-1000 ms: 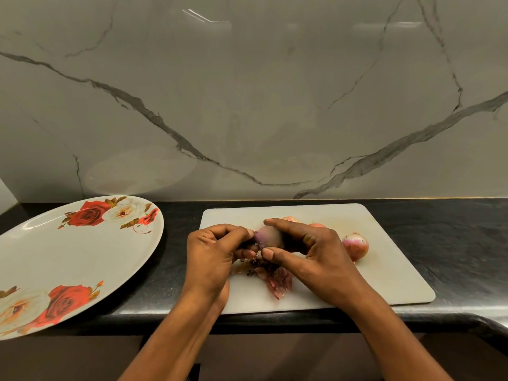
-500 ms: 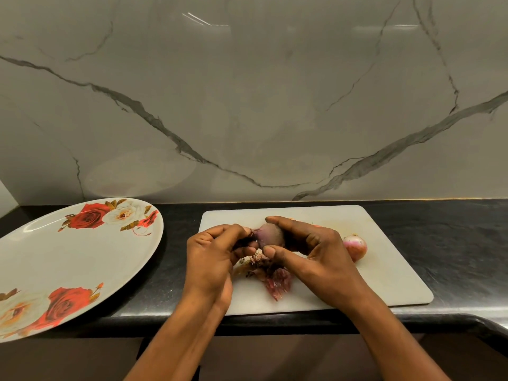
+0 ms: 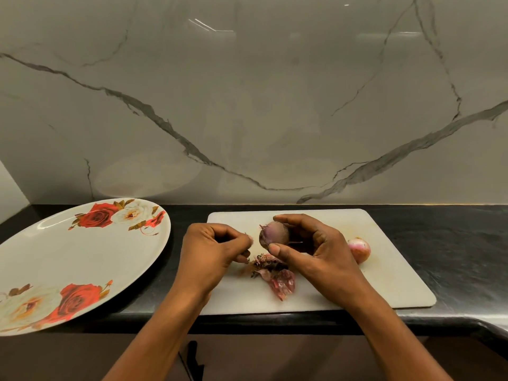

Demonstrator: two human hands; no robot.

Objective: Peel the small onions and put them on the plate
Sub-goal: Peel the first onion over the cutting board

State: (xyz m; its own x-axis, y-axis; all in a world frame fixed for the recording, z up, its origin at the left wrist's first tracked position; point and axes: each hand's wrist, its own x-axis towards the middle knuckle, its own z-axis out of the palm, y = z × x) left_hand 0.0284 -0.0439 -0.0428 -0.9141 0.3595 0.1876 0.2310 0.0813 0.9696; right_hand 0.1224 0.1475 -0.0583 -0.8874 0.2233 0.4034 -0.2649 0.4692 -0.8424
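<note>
the right hand point(image 3: 316, 251) grips the onion point(image 3: 275, 233) between thumb and curled fingers, held just above the far middle of the board point(image 3: 384, 270), its purple skin mostly on and the frayed tip pointing left. the left hand point(image 3: 211, 254) sits just left of it, apart from the onion, fingers curled with thumb and forefinger pressed together on what looks like a small scrap point(image 3: 248, 237) of skin. the step in hand is stripping the outer skin. to do it well, the left hand should probably drop the scrap on the skins point(image 3: 275, 273) lying near the onion, then catch the loose edge at the tip with a nail and pull along the bulb rather than across it, so the skin comes off in long strips. the right hand should likely turn the onion a little after each pull and hold it firmly but not hard, since a bared onion is slippery. a second onion point(image 3: 358, 250) lies on the board just right of the right hand, partly hidden by it. the plate point(image 3: 68, 257) waits at the left on the counter point(image 3: 453, 243), with no onions on it. compared with half a second ago, the left hand has come away from the onion, where its fingertips were touching the tip, and a gap now shows between the hands; the onion sits slightly higher.
</note>
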